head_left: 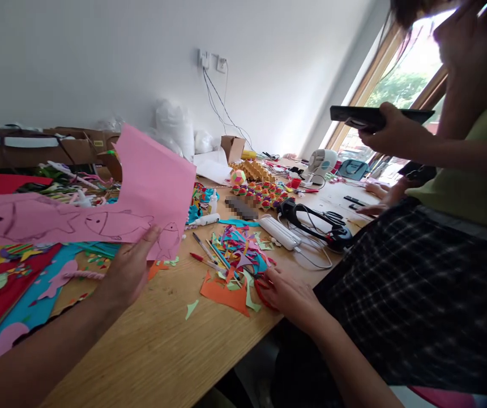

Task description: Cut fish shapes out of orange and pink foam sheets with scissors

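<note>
My left hand (131,269) pinches a sheet of pink paper (158,187) by its lower edge, thumb on the front. Three fish are drawn on the paper in dark lines, shrinking in size toward my hand. Low on the right, my right hand (288,294) is closed on red-handled scissors (264,292) at the table edge; the blades are hidden. Beside it lies a heap of coloured paper scraps (239,249), with a larger orange scrap (226,294) in front. Pens (205,260) rest against the heap.
A person in a checked skirt (396,289) stands close on the right, holding a dark tablet-like device (375,116). Beyond the scraps are a white power strip (280,231), a black headset-like strap (311,218), egg cartons (264,192) and a small fan (322,164). Coloured sheets (22,289) lie left.
</note>
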### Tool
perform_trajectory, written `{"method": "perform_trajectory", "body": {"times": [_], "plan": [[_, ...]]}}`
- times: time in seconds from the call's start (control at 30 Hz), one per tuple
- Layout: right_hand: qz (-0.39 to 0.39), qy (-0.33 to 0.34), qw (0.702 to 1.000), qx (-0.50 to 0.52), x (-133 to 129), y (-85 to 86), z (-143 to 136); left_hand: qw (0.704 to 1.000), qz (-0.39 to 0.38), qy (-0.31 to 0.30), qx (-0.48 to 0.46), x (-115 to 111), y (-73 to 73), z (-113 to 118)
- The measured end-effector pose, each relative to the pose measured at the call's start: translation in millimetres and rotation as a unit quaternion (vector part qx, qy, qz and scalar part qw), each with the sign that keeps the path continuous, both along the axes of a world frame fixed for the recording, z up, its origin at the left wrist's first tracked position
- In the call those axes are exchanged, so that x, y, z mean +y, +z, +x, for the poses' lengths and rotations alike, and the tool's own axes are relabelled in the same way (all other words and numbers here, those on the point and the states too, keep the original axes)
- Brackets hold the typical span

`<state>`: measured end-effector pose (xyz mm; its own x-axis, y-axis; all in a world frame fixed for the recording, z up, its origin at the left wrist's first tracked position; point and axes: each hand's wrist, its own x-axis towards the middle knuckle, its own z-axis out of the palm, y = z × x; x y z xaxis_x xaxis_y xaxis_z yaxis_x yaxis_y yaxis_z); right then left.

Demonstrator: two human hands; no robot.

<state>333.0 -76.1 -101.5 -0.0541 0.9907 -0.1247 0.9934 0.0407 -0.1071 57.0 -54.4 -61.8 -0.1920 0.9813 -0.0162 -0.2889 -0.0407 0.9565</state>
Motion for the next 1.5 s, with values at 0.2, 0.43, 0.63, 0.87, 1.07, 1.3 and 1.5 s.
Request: {"method": "perform_trajectory", "body": {"times": [0.2, 0.43, 0.63, 0.87, 1.07, 1.3, 1.5], "plan": [[-0.027, 0.001, 0.998, -0.065, 7, -4.2, -2, 0.998, 0.035, 0.024, -0.045, -2, 10.3, -2], [-0.067, 0.02, 0.997, -0.034, -2, 7.0, 11, 0.997, -0.009, 0.057, -0.06, 2, 9.9, -16], [-0.036, 0.009, 0.98, 0.194, -18, 18.4, 14, 0.995, -0.031, 0.039, -0.083, 10, 1.8, -34], [-0.164, 0.011, 0.787, 0.594, -25, 13.1, -34, 0.995, -0.06, -0.054, -0.062, 1, 0.2, -37], [-0.159, 0.111, 0.73, 0.655, -22, 6.3, -75, 0.994, -0.024, -0.054, -0.09, 3, 3.5, -26], [-0.058, 0.101, 0.727, 0.677, -17, -8.5, -106, 0.992, 0.028, 0.01, -0.126, 3, 14.7, -2], [-0.009, 0.026, 0.63, 0.776, -12, -3.2, -134, 0.983, 0.075, 0.047, -0.162, -2, 15.9, 11]]}}
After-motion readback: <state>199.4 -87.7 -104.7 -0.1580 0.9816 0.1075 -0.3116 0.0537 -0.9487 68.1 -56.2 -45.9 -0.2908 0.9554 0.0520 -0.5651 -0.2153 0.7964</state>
